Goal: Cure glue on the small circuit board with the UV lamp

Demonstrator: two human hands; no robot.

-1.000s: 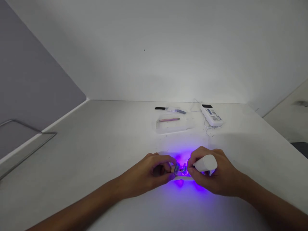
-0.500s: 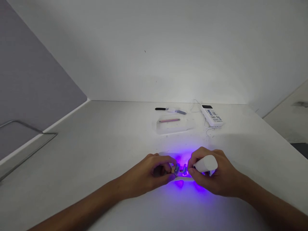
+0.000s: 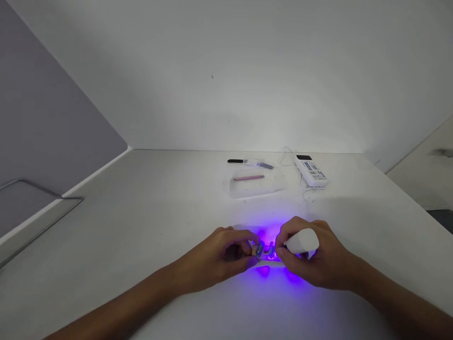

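My left hand (image 3: pixel 226 252) pinches a small clear, glassy piece (image 3: pixel 260 249) with a tan, cork-like end between thumb and fingertips. Its exact kind is too small to make out. Wrapped round a white handheld UV lamp (image 3: pixel 302 241) is my right hand (image 3: pixel 320 257), close to the glassy piece. The lamp's lit end is hidden by my fingers. Violet light falls on the table between both hands. Another small shiny, clear bit (image 3: pixel 271 249) glows just left of my right fingertips.
Farther back on the white table (image 3: pixel 141 203) lie a clear tray (image 3: pixel 255 191) with a pink pen-like tool (image 3: pixel 248 178), a black-handled tool (image 3: pixel 235 161), and a white power bank (image 3: pixel 311 171) with a thin cable. A wire frame (image 3: pixel 42 224) stands at left; a wall rises behind.
Almost nothing differs. Both hands keep their hold and place, and the view has shifted very slightly.
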